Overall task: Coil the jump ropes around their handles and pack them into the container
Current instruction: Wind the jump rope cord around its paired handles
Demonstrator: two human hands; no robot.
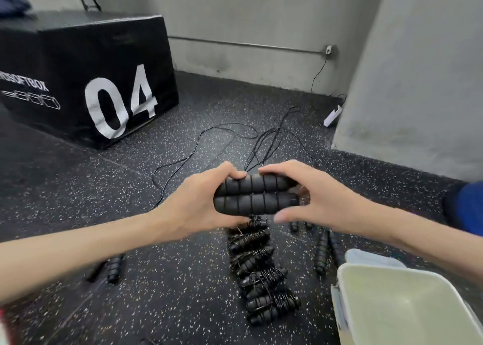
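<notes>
Head view: the left hand [198, 203] and right hand [313, 198] both curl their fingers around two black handles [254, 194] held side by side above the speckled floor [167, 292]. Thin rope [209, 135] trails beyond. Coiled ropes [258, 271] lie below, the pale container [347, 292] at lower right.

Two ribbed black handles [254, 194] held side by side, rope [209, 141] uncoiled.

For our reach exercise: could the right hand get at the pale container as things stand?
Probably yes, once freed. The right hand helps the left hand hold the paired handles; the open container sits just below its forearm, nothing between.
</notes>
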